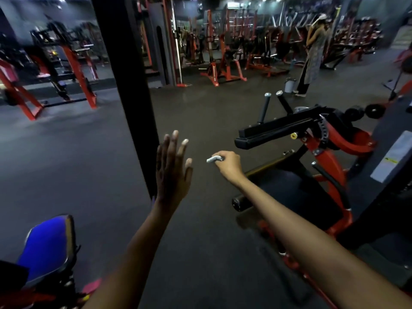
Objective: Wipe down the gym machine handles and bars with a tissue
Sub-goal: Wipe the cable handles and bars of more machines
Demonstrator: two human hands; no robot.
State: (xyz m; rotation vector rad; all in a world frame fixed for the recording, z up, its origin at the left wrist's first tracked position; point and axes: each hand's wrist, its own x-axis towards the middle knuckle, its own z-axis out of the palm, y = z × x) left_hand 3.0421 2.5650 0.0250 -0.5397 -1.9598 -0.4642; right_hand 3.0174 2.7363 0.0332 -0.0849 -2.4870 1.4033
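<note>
Dim gym, dark rubber floor (200, 112). Left hand (172, 168) raised, fingers straight, holding nothing, beside black upright post (129, 85). Right hand (228, 165) fingers curled, pinching tissue (213, 159) near red-black machine (312, 134).

Your hands out over the gym floor, between post and machine.
Your left hand (172, 168) sits just right of the upright post (127, 85); your right hand (228, 165), holding the tissue (211, 159), hangs left of the machine (312, 139).

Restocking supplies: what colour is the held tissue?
White; the tissue shows best in the head view.
</note>
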